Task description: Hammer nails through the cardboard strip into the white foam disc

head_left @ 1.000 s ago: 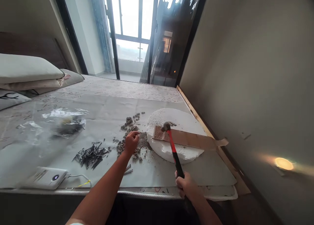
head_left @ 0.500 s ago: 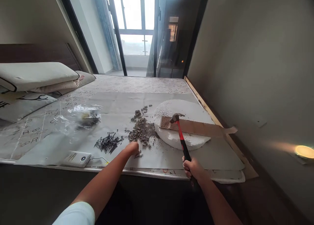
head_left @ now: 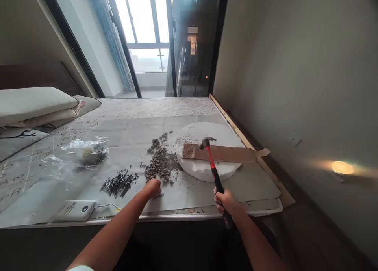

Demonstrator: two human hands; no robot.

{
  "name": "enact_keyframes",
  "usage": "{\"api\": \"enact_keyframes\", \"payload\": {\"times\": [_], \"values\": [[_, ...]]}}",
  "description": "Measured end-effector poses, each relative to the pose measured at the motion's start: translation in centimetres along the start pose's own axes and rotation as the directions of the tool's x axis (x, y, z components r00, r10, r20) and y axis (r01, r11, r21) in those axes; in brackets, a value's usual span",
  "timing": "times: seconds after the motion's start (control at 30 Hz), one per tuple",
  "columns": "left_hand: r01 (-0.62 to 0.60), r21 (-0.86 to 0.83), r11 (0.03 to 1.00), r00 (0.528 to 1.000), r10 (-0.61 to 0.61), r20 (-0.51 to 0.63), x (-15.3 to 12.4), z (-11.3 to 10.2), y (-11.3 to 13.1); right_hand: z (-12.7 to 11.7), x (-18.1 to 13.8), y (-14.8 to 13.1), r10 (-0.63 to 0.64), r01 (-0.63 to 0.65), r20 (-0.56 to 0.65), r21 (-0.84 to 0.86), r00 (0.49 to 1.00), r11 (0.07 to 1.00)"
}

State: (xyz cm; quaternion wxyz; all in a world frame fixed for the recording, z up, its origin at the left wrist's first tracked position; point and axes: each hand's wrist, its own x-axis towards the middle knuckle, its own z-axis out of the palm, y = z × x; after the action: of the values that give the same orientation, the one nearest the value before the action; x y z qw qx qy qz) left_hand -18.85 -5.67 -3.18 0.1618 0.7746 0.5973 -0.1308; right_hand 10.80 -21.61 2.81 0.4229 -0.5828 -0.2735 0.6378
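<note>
Power bank (head_left: 76, 216): small dark print (head_left: 70, 205) on top face, too small to read; round display (head_left: 85, 208), no digits legible.
Mattress (head_left: 165, 106), front edge: right of power bank, single printed letters, reddish "O" (head_left: 191, 210), then dark "N" (head_left: 201, 210).
Mattress, left part: left of and beyond power bank, scattered printed letters (head_left: 13, 191), too faint to name surely.
Hammer (head_left: 216, 180): right of power bank, handle markings unreadable.

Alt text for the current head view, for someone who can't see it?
A person's right hand grips a hammer over a board on a white disc. The left hand is at the near edge of grey rubble, with a heap of nails to its left.
</note>
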Motion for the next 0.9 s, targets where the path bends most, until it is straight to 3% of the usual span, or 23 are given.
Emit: {"api": "enact_keyframes", "payload": {"times": [0.13, 0.3, 0.4, 0.53, 0.6, 0.77, 0.9], "values": [[0.006, -0.087, 0.996, 0.996, -0.014, -0.088, -0.4, -0.6, -0.3, -0.2, -0.1, -0.1, -0.016, 0.016, 0.005, 0.006, 1.000, 1.000], [-0.082, -0.324, 0.942, 0.984, 0.025, -0.176, -0.7, -3.9, 0.8, -0.5, -0.1, -0.3, -0.031, 0.031, 0.009, 0.026, 0.999, 0.999], [-0.175, -0.494, 0.852, 0.969, 0.060, -0.240, -0.4, -6.1, 3.2, -0.6, -0.1, -0.3, -0.029, 0.028, 0.031, 0.031, 0.999, 0.999], [-0.298, -0.690, 0.660, 0.943, 0.089, -0.322, 1.2, -8.2, 7.3, -0.7, 0.3, -0.1, -0.045, 0.044, 0.027, 0.025, 0.999, 0.999], [-0.370, -0.700, 0.610, 0.910, 0.084, -0.407, 2.5, -8.9, 9.2, -0.6, 0.5, 0.0, -0.034, 0.034, 0.020, 0.021, 0.999, 0.999], [-0.495, -0.634, 0.594, 0.823, 0.086, -0.561, 6.3, -9.9, 12.7, -0.8, 0.7, 0.2, 0.003, -0.003, 0.018, 0.020, 1.000, 1.000], [-0.512, -0.629, 0.585, 0.814, 0.097, -0.573, 8.0, -9.4, 13.7, -1.2, 0.9, 0.3, 0.003, -0.004, 0.039, 0.026, 0.999, 1.000]]}}
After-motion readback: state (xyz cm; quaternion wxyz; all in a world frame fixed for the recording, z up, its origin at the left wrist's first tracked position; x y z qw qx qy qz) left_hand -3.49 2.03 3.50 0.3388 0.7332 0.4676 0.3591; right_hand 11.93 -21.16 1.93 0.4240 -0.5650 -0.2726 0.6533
